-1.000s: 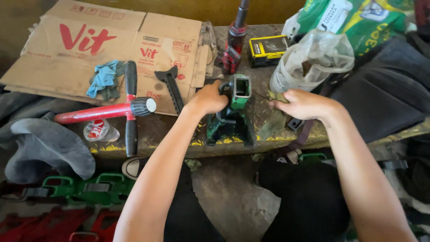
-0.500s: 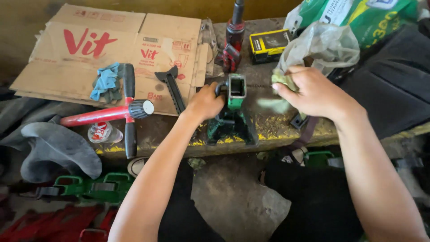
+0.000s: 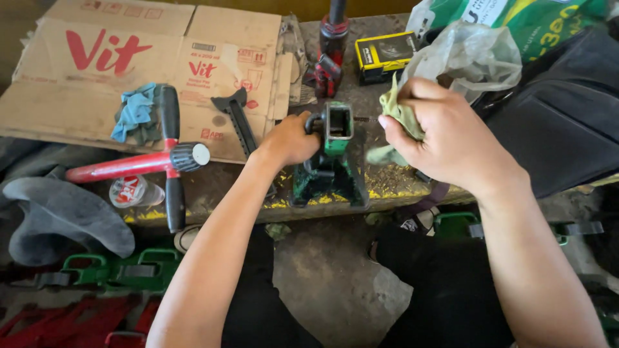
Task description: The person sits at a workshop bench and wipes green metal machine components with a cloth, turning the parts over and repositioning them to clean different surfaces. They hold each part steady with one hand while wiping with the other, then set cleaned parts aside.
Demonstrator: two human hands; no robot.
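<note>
While the left hand (image 3: 291, 138) closes its fingers on the side of a green metal jack stand (image 3: 332, 161), rigid and likely heavy, at centre frame on the table (image 3: 213, 187), the right hand (image 3: 445, 138) grips a soft, limp rag (image 3: 398, 113).

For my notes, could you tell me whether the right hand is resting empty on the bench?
No, the right hand is raised and clutching a yellowish-green rag beside the green jack stand.

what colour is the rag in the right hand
Pale yellowish green. The rag is bunched in the right hand, clearest in the head view.
</note>
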